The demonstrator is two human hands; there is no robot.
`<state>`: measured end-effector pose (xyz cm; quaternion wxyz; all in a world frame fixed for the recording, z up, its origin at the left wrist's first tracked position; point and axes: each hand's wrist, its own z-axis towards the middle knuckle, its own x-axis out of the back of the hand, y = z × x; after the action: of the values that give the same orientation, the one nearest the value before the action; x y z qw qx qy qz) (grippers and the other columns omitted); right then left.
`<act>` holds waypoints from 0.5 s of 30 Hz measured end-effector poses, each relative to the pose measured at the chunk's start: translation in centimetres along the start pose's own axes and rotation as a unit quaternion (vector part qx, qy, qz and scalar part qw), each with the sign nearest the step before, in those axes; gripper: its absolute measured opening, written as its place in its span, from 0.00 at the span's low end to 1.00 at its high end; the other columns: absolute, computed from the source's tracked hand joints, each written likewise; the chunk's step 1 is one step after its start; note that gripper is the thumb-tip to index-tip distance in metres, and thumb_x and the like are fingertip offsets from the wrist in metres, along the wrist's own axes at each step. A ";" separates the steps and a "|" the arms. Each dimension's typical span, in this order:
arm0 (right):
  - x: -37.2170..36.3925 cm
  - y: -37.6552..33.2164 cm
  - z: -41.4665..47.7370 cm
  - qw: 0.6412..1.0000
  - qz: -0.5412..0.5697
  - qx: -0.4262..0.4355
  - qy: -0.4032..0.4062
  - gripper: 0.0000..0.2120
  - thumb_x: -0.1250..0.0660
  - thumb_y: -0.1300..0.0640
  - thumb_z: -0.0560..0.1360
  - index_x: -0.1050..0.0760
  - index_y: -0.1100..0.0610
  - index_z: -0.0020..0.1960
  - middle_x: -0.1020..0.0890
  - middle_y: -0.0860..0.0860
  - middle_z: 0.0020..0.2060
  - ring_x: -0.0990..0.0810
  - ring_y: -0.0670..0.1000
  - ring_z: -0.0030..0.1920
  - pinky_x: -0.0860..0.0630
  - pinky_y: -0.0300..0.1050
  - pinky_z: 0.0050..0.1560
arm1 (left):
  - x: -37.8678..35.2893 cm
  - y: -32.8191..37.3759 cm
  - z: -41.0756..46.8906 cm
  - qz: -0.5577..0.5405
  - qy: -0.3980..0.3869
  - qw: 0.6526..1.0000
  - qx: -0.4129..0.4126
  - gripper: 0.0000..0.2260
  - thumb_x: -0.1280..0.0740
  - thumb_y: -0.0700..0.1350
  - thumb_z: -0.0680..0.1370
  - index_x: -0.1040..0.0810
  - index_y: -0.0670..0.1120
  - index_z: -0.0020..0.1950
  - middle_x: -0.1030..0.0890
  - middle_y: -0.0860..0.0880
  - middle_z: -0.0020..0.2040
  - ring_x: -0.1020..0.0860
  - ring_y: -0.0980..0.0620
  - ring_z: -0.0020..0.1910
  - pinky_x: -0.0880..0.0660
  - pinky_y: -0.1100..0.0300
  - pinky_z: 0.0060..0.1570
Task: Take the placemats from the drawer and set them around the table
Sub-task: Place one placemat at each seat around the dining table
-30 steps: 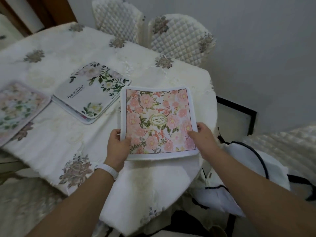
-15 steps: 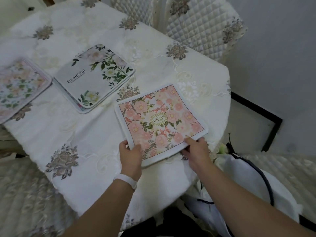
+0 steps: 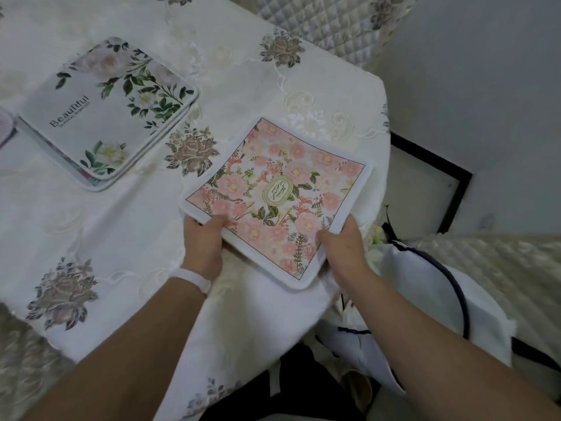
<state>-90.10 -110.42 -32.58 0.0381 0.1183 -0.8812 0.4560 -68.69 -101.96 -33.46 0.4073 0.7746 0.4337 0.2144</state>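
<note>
Placing step: left hand [image 3: 202,243] and right hand [image 3: 343,247] pinch near corners of pink placemat [image 3: 277,199], lying skewed at table [image 3: 151,226] edge. Next, likely: square it, release, fetch another.

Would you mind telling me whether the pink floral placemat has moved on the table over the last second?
Yes. The pink floral placemat has turned clockwise and sits further from the "Beautiful" placemat stack, nearer the table's edge.

Bare tablecloth [image 3: 100,226] left of the pink placemat [image 3: 274,202]: open passage. Hemmed in beyond by the stacked white placemats [image 3: 106,113], on the right by the table edge (white bag [image 3: 425,299] just beside) and quilted chair [image 3: 328,22].
</note>
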 end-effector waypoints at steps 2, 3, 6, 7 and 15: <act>0.9 -0.1 0.6 1.000 -0.022 0.009 -0.012 0.17 0.35 0.69 0.74 0.29 0.54 0.58 0.20 0.51 0.48 0.20 0.49 0.48 0.23 0.45 0.43 | 0.2 2.4 2.8 0.026 -0.002 1.000 -0.007 0.14 0.31 0.36 0.72 0.22 0.46 0.57 0.16 0.42 0.50 0.17 0.41 0.47 0.20 0.41 0.49; 1.3 -0.1 1.0 0.999 -0.039 0.016 -0.019 0.16 0.35 0.68 0.74 0.29 0.53 0.58 0.20 0.51 0.49 0.20 0.50 0.49 0.22 0.46 0.44 | 0.4 3.5 4.2 0.045 -0.016 0.999 0.007 0.14 0.31 0.36 0.73 0.22 0.47 0.58 0.17 0.42 0.50 0.17 0.41 0.47 0.20 0.41 0.49; 2.7 -0.4 1.9 0.994 -0.096 0.037 -0.032 0.14 0.35 0.67 0.75 0.30 0.52 0.56 0.21 0.55 0.50 0.20 0.53 0.49 0.21 0.50 0.48 | 0.6 5.8 7.4 0.105 -0.112 0.987 0.038 0.16 0.32 0.37 0.76 0.23 0.48 0.64 0.18 0.40 0.56 0.17 0.41 0.49 0.20 0.45 0.51; 3.1 -0.6 2.2 0.993 -0.107 0.044 -0.037 0.14 0.35 0.67 0.75 0.30 0.52 0.56 0.21 0.54 0.50 0.20 0.54 0.49 0.22 0.49 0.47 | 0.5 6.1 7.9 0.149 -0.133 0.979 0.039 0.16 0.32 0.38 0.77 0.24 0.48 0.64 0.19 0.40 0.57 0.18 0.42 0.50 0.20 0.46 0.51; 5.3 -5.4 5.7 0.959 -0.240 0.139 -0.054 0.10 0.35 0.65 0.76 0.28 0.53 0.54 0.22 0.47 0.43 0.22 0.49 0.42 0.25 0.43 0.38 | -1.5 3.8 2.0 0.265 -0.087 0.959 -0.044 0.04 0.34 0.41 0.77 0.23 0.45 0.51 0.17 0.47 0.45 0.18 0.47 0.43 0.20 0.53 0.45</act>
<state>-93.70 -118.97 -30.64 0.0818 0.3548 -0.7558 0.5442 -66.28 -105.25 -31.45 0.4063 0.8586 0.1656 0.2652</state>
